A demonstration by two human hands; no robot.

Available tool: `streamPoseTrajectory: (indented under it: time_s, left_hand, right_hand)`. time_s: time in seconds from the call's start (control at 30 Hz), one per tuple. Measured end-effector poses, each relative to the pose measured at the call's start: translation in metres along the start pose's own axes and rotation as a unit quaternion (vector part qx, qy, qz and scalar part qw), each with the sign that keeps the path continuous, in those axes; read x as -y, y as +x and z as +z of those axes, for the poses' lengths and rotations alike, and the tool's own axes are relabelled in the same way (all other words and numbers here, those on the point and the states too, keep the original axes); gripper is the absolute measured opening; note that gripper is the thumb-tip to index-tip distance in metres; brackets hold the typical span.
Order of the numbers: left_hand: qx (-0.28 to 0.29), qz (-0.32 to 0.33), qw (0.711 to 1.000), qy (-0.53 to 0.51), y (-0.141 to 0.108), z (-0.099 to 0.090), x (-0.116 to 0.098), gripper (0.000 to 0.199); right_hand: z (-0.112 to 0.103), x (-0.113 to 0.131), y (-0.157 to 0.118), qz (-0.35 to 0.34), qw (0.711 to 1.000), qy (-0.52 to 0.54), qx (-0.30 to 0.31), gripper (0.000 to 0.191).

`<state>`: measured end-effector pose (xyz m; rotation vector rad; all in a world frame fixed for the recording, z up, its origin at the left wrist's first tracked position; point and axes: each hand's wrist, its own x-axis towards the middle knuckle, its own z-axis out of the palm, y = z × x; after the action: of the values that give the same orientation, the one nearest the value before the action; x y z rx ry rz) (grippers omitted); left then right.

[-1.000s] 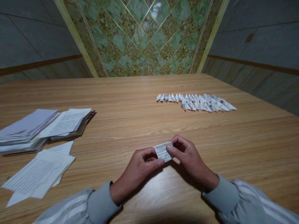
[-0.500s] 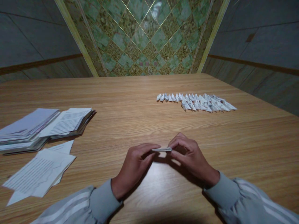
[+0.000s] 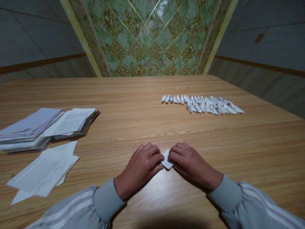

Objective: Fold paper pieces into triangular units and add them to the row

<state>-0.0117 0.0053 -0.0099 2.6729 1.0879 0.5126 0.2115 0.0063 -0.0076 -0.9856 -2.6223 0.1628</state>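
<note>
A small folded piece of paper [image 3: 167, 163], white with faint print, is held between my two hands just above or on the table; I cannot tell which. Its lower corner points toward me, and its side corners are hidden by fingers. My left hand [image 3: 142, 168] pinches the left side between thumb and fingers. On the right side, my right hand [image 3: 192, 163] grips it the same way, with curled fingers over the top.
Rows of small folded paper boats [image 3: 207, 104] stand at the back right of the wooden table [image 3: 124, 127]. Far left lies a stack of papers [image 3: 30, 122], with a few loose printed sheets [image 3: 45, 171] in front of it. Tiled walls rise beyond the table.
The folded paper has turned from edge-on to showing its flat, diamond-shaped face. Both hands have rolled over it, knuckles now upward. The view has shifted slightly.
</note>
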Motion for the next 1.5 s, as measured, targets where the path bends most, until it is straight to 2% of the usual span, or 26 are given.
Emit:
streamPoseTrajectory:
  time_s: [0.17,0.3,0.37,0.57,0.77,1.17,1.5]
  left_hand:
    - [-0.017,0.002,1.000,0.022,0.001,0.004,0.006,0.016]
    - [-0.029,-0.010,1.000,-0.004,0.002,0.007,0.008,0.017]
    - [-0.030,-0.027,0.999,-0.025,0.002,0.008,0.008,0.019]
    - [-0.025,-0.058,0.997,-0.049,0.003,0.009,0.004,0.019]
    - [-0.024,-0.082,0.996,-0.029,0.005,0.009,0.000,0.017]
    - [-0.032,-0.158,0.986,-0.046,0.009,0.007,0.002,0.017]
    - [-0.031,-0.156,0.987,-0.022,0.012,0.008,0.001,0.016]
  right_hand:
    - [-0.011,-0.003,-0.002,0.010,0.997,0.068,0.031,0.003]
    - [-0.014,-0.009,-0.003,0.034,0.991,0.120,0.047,0.015]
    - [-0.013,-0.013,-0.004,0.048,0.989,0.131,0.047,0.015]
    - [-0.009,-0.016,-0.006,0.106,0.989,0.098,0.030,0.012]
    - [-0.007,-0.016,-0.007,0.156,0.981,0.113,0.024,0.013]
    - [-0.005,-0.006,0.000,0.209,0.975,0.066,0.025,0.014]
    - [-0.005,0.004,0.004,0.232,0.972,0.006,0.036,0.014]
